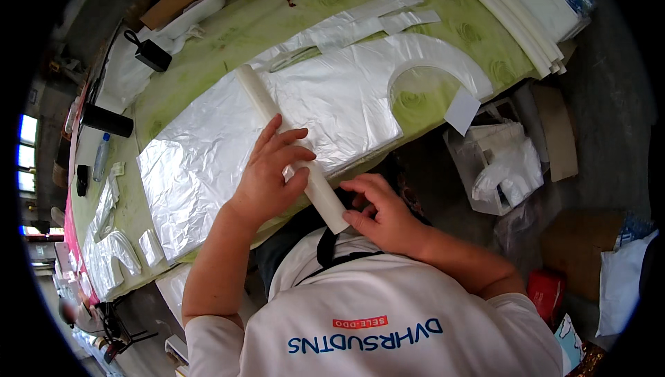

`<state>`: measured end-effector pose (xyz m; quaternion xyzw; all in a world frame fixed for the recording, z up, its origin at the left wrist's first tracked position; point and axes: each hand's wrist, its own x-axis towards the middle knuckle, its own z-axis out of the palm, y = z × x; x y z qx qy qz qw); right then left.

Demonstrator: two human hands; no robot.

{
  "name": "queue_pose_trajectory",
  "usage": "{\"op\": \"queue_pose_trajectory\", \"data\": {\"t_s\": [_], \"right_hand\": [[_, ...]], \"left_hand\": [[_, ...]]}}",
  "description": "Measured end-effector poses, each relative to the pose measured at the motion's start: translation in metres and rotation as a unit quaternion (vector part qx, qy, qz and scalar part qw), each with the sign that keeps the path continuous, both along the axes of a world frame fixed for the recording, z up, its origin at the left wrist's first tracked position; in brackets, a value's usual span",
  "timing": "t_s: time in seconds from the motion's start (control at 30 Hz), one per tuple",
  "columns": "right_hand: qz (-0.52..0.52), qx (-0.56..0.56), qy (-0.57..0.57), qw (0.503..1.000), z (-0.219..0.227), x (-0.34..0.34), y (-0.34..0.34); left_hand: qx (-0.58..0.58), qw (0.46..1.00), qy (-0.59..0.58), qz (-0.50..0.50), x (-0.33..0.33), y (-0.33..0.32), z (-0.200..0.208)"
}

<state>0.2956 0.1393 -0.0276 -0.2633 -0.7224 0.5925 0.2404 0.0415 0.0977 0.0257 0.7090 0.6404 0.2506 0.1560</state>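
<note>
White roll point(325, 197) lay slantwise over the plastic sheet point(332, 96) on the table point(450, 0), near end toward me. Left hand point(272, 169) rested on it, fingers loosely spread. Right hand point(383, 216) half-curled at near end; couldn't tell if gripping.

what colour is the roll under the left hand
The roll is cream, clearest in the head view.

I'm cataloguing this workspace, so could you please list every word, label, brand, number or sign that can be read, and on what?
Shirt: large blue lettering, upside down here; wording not copied.
Red patch on the shirt: small pale lettering, likewise not copied.
Red box: any print is too small to read.
</note>
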Motion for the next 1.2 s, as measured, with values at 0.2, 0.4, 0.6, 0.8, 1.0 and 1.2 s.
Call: {"op": "queue_pose_trajectory", "data": {"t_s": [0.2, 0.4, 0.6, 0.8, 1.0, 1.2], "right_hand": [[-0.012, -0.021, 0.003, 1.000, -0.013, 0.017, 0.003], [-0.002, -0.032, -0.015, 0.999, -0.021, 0.022, 0.007], [-0.015, -0.038, -0.007, 0.999, -0.025, 0.028, 0.008], [-0.104, 0.022, 0.020, 0.994, -0.027, 0.044, 0.020], [-0.134, 0.319, 0.070, 0.936, 0.006, 0.032, 0.066], [-0.151, 0.426, -0.102, 0.886, 0.003, -0.026, 0.149]], "left_hand": [[-0.053, 0.995, 0.082, 0.016, 0.027, 0.017, 0.021], [0.031, 0.998, 0.061, -0.018, 0.061, 0.062, 0.013], [-0.145, 0.987, 0.050, 0.042, 0.063, 0.102, -0.005], [-0.187, 0.974, -0.041, 0.123, 0.053, 0.102, 0.003], [-0.163, 0.959, -0.157, 0.169, 0.050, 0.091, 0.007], [-0.099, 0.970, -0.148, 0.168, 0.047, 0.089, 0.000]]}}
